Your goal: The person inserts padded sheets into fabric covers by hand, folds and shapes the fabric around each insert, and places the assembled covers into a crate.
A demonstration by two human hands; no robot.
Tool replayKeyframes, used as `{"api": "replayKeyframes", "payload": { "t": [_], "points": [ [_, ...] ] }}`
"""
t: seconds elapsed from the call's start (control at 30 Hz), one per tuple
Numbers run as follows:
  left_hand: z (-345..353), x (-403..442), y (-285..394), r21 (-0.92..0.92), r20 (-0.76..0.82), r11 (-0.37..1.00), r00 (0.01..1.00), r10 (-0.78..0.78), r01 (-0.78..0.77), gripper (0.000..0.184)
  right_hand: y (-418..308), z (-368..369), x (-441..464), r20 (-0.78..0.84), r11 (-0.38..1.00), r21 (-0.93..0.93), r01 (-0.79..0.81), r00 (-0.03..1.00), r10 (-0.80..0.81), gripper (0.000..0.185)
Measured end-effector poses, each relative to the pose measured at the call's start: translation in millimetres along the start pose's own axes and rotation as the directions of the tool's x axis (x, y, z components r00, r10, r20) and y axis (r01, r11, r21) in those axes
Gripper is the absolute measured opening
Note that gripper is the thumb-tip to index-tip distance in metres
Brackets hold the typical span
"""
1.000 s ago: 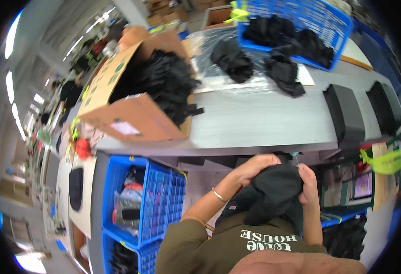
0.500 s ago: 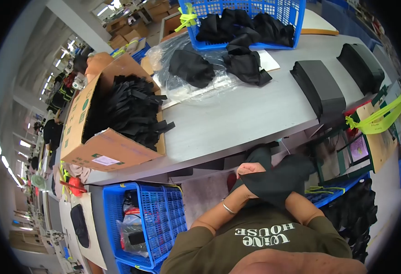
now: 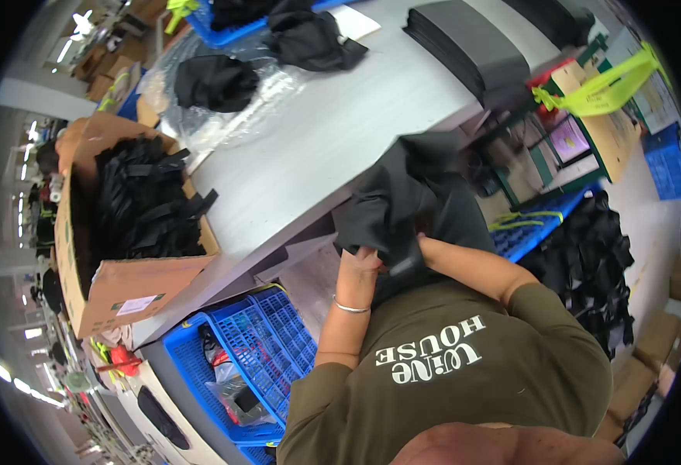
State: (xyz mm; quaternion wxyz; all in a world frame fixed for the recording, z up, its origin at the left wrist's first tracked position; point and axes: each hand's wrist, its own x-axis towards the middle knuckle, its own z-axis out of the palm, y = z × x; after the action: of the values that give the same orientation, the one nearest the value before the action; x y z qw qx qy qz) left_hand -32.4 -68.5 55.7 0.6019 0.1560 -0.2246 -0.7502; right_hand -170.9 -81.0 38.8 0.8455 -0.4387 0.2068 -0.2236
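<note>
Broadly, a grey table spreads from 10 to 1 o'clock of the person's hands. At 9 o'clock stands an open cardboard box heaped with black strips; at 7 o'clock, a blue crate. The black cloth is bunched up at 12 o'clock from the chest, beside the table edge. A dark stack lies at 1 o'clock. The left hand and right hand sit near each other, both touching the cloth, which covers their fingers; their grip cannot be told. A bangle circles the left wrist.
</note>
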Motion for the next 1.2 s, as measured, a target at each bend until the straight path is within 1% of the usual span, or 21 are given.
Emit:
{"api": "replayKeyframes", "payload": {
  "t": [0.13, 0.37, 0.43, 0.5, 0.53, 0.57, 0.6, 0.63, 0.67, 0.7, 0.73, 0.77, 0.83, 0.9, 0.93, 1.03, 1.07, 1.1, 1.13, 1.17, 1.2],
  "points": [
    [2, -2, -18, -0.063, -0.067, 0.996, 0.996, -0.065, 0.061, 0.035, 6, 3, -10, 0.109, 0.989, 0.101, -0.11, 0.989, 0.098, 0.015],
    [1, -6, -32, -0.137, -0.13, 0.989, 0.989, -0.077, 0.059, 0.038, 15, 4, -26, 0.264, 0.952, 0.166, -0.256, 0.942, 0.207, 0.013],
    [1, -11, -30, -0.148, -0.132, 0.988, 0.989, -0.069, 0.05, 0.038, 17, 3, -27, 0.237, 0.955, 0.137, -0.261, 0.945, 0.225, 0.012],
    [-1, -14, -27, -0.154, -0.131, 0.987, 0.99, -0.054, 0.033, 0.039, 21, 0, -23, 0.081, 0.968, 0.017, -0.25, 0.965, 0.248, 0.012],
    [-4, -17, -24, -0.159, -0.131, 0.987, 0.991, -0.04, 0.019, 0.04, 24, -6, -19, -0.111, 0.967, -0.123, -0.225, 0.971, 0.212, 0.011],
    [-7, -18, -18, -0.152, -0.132, 0.988, 0.991, -0.026, 0.006, 0.041, 27, -13, -15, -0.299, 0.933, -0.259, -0.25, 0.939, 0.168, 0.012],
    [-9, -19, -11, -0.142, -0.126, 0.99, 0.992, -0.011, -0.007, 0.041, 29, -19, -11, -0.461, 0.879, -0.386, -0.28, 0.884, 0.079, 0.014],
    [-11, -19, -4, -0.132, -0.121, 0.991, 0.993, 0.005, -0.021, 0.042, -5, -14, -23, -0.603, 0.932, -0.23, -0.282, 0.793, 0.091, 0.021],
    [-11, -22, 2, -0.12, -0.118, 0.992, 0.993, 0.011, -0.025, 0.042, -11, -21, -30, -0.656, 0.969, -0.241, -0.053, 0.744, -0.123, 0.017],
    [-10, -24, 6, -0.105, -0.112, 0.994, 0.994, 0.012, -0.024, 0.043, -21, -29, -30, -0.676, 0.918, -0.394, 0.039, 0.664, -0.318, 0.013],
    [-8, -26, 8, -0.093, -0.107, 0.996, 0.994, 0.003, -0.013, 0.043, -36, -30, -34, -0.665, 0.883, -0.458, 0.103, 0.62, -0.417, 0.019],
    [-6, -28, 6, -0.084, -0.103, 0.996, 0.995, -0.012, 0.003, 0.044, -51, -29, -40, -0.627, 0.803, -0.591, 0.081, 0.58, -0.52, 0.021],
    [3, -31, -4, -0.083, -0.088, 0.996, 0.995, -0.052, 0.044, 0.045, -75, -12, -35, -0.526, 0.664, -0.745, 0.065, 0.555, -0.644, 0.016],
    [12, -34, -17, -0.077, -0.075, 0.993, 0.993, -0.09, 0.085, 0.047, -79, -6, -25, -0.483, 0.597, -0.802, 0.015, 0.573, -0.663, 0.016],
    [15, -36, -21, -0.084, -0.068, 0.992, 0.992, -0.103, 0.097, 0.047, -74, -10, -19, -0.511, 0.62, -0.784, 0.017, 0.551, -0.661, 0.017],
    [16, -42, -25, -0.102, -0.077, 0.991, 0.992, -0.096, 0.088, 0.05, -73, -26, -19, -0.58, 0.69, -0.706, -0.158, 0.687, -0.437, 0.016],
    [12, -44, -21, -0.102, -0.088, 0.992, 0.993, -0.077, 0.068, 0.05, -71, -28, -20, -0.585, 0.719, -0.678, -0.154, 0.705, -0.4, 0.015],
    [8, -46, -15, -0.104, -0.098, 0.994, 0.994, -0.053, 0.043, 0.051, -71, -33, -21, -0.588, 0.865, -0.5, -0.031, 0.746, -0.313, 0.015],
    [2, -47, -4, -0.095, -0.11, 0.995, 0.994, -0.019, 0.009, 0.052, -71, -41, -22, -0.568, 0.957, -0.281, 0.077, 0.79, -0.23, 0.015],
    [-4, -49, 3, -0.089, -0.126, 0.996, 0.992, 0.009, -0.021, 0.052, -71, -48, -25, -0.527, 0.986, -0.037, 0.165, 0.835, -0.16, 0.015],
    [-11, -52, 13, -0.06, -0.14, 0.997, 0.989, 0.038, -0.047, 0.053, -77, -51, -30, -0.425, 0.955, 0.155, 0.252, 0.89, -0.166, 0.017]
  ]
}}
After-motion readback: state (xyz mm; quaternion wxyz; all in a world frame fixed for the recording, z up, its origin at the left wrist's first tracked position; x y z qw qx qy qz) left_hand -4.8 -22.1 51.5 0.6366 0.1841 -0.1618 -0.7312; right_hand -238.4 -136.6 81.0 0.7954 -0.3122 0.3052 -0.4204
